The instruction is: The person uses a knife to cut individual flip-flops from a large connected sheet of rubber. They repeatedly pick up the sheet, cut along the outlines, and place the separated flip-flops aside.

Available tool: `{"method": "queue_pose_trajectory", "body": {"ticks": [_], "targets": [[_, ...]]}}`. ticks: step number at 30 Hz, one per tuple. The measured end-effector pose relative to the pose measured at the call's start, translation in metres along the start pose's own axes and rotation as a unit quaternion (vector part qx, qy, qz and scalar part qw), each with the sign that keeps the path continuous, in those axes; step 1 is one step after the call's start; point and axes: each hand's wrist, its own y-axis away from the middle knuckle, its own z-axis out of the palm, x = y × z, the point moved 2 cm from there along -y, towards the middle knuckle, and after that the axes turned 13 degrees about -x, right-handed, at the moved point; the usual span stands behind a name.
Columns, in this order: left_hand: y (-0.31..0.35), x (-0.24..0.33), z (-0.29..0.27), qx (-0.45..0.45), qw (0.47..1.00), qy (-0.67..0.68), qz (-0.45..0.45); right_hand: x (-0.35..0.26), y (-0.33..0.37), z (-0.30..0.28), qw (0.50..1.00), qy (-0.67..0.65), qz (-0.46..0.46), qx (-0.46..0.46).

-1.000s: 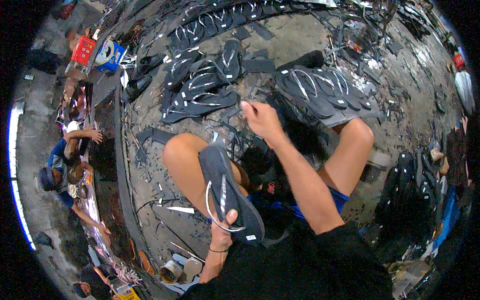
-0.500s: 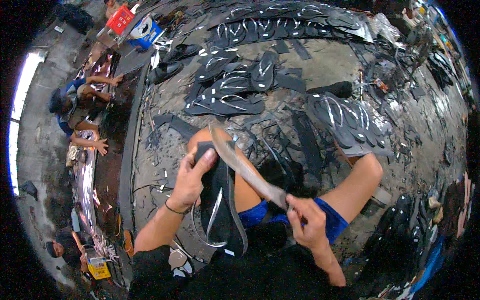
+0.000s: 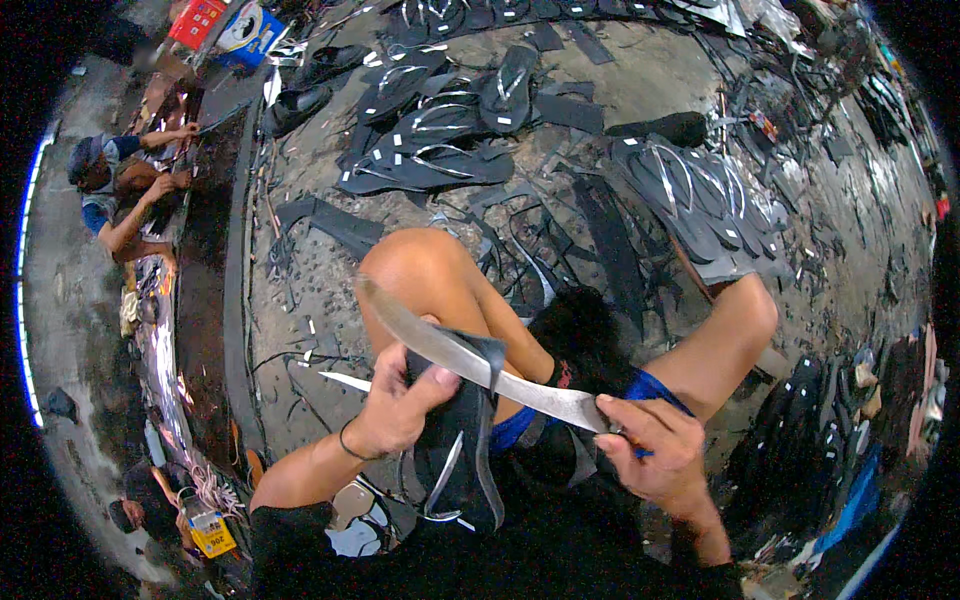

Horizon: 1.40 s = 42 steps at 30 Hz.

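At the far left a co-worker (image 3: 105,185) in a cap sits with both arms reaching forward, and lower down a yellow box (image 3: 212,535) stands near another person. Next comes the left hand (image 3: 392,408), a dark band at its wrist, pinching a black sandal (image 3: 440,430): the thumb lies along the upper face close to the blade, and the fingers curl round the outer side, partly hidden. The sandal is held over the lap beside the bent left knee, its pale strap toward the body. Its sole looks light, springy and fairly grippy, likely to flex under pressure, so it is best held across its width, thumb clear of the edge; the thin, smooth strap would give a poorer hold. Beyond the knee, more sandals (image 3: 430,172) lie piled on the floor. The curved knife (image 3: 470,365) crosses the sandal's far end, a dark strip lapping over it; whether that strip is joined to the sole I cannot tell. The blade looks stiff and slick, safe to grip only at its rear, where the right hand (image 3: 655,440) closes thumb and fingers round it, hiding any handle. Farther right, a row of finished-looking sandals (image 3: 690,200) leans together.
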Motion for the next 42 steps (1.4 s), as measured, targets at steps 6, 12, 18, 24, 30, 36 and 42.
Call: {"method": "queue_pose_trajectory", "body": {"ticks": [6, 12, 18, 24, 30, 36, 42], "targets": [[-0.012, 0.019, 0.031, -0.096, 0.995, -0.013, -0.014, -0.032, -0.041, -0.059, 0.988, 0.005, 0.022, -0.152], [-0.013, 0.012, 0.040, -0.131, 0.989, -0.064, -0.006, -0.035, -0.074, -0.068, 0.967, -0.059, -0.018, -0.247], [-0.027, 0.076, 0.044, -0.211, 0.964, -0.144, -0.075, -0.027, -0.087, -0.057, 0.942, -0.206, -0.043, -0.262], [0.017, 0.030, 0.040, -0.342, 0.936, -0.083, -0.021, -0.008, -0.052, -0.014, 0.973, -0.223, -0.053, 0.006], [-0.032, -0.038, 0.075, 0.082, 0.980, -0.068, 0.170, -0.010, -0.037, 0.009, 0.985, -0.097, -0.062, 0.128], [-0.059, -0.031, 0.071, 0.140, 0.909, 0.386, 0.073, 0.016, 0.036, 0.039, 0.975, -0.008, 0.034, 0.219], [-0.018, -0.078, 0.070, 0.248, 0.920, 0.304, 0.006, -0.004, 0.056, 0.026, 0.977, -0.146, 0.141, 0.057]]}}
